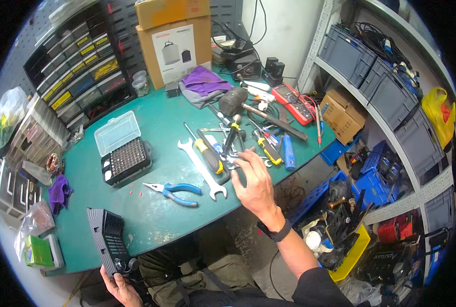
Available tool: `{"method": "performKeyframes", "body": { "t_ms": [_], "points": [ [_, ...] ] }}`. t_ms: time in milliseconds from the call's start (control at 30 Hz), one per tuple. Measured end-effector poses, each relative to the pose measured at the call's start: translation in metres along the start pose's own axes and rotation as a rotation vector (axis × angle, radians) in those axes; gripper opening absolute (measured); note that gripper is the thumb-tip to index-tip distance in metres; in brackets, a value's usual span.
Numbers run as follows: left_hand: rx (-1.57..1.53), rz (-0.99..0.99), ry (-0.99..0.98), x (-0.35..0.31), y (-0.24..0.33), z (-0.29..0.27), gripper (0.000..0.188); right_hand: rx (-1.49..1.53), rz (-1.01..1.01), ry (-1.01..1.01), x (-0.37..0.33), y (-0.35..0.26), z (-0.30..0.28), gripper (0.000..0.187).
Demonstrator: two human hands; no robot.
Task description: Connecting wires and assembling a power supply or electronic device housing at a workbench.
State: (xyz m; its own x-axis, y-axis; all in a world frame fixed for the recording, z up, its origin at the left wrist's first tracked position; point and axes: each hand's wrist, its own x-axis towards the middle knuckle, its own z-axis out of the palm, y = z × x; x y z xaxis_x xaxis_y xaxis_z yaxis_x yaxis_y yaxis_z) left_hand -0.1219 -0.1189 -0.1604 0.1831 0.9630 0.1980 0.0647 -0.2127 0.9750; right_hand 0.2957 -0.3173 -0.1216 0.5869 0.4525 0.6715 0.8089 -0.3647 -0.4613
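My left hand (pixel 119 290) grips the lower end of a black ribbed device (pixel 108 238) with vent slots and a round knob, tilted over the table's near left edge. My right hand (pixel 254 181) is above a pile of tools, thumb and fingers apart and nothing visible between them. Under its fingertips are silver wrenches (pixel 231 161), partly hidden. Just left of it lie a yellow-and-black screwdriver (pixel 207 156) and a large open-end wrench (pixel 201 166). Blue-handled pliers (pixel 174 192) rest nearer the front edge. To its right are a yellow-and-black tool handle (pixel 270 151) and a blue handle (pixel 289 152).
An open bit case (pixel 127 162) sits on the green table (pixel 161 115). Behind the tools lie a mallet (pixel 269 116), a red multimeter (pixel 293 104) and a purple cloth (pixel 203 81). Drawer cabinets (pixel 80 66) line the left; shelves with grey bins (pixel 389 92) stand right.
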Motion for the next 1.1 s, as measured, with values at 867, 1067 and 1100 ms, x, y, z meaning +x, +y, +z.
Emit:
{"method": "performKeyframes", "body": {
  "t_ms": [867, 1067, 1100],
  "points": [
    [0.04, -0.249, -0.057, 0.005, -0.007, -0.021, 0.06, 0.007, 0.003, -0.002, -0.002, 0.005, 0.001, 0.031],
    [-0.066, -0.002, -0.059, 0.003, -0.01, -0.01, 0.062, 0.005, -0.005, -0.004, -0.001, 0.004, 0.002, 0.031],
    [-0.066, -0.002, -0.059, 0.003, -0.009, -0.01, 0.062, 0.002, -0.007, -0.004, -0.001, 0.004, 0.001, 0.031]
  ]
}}
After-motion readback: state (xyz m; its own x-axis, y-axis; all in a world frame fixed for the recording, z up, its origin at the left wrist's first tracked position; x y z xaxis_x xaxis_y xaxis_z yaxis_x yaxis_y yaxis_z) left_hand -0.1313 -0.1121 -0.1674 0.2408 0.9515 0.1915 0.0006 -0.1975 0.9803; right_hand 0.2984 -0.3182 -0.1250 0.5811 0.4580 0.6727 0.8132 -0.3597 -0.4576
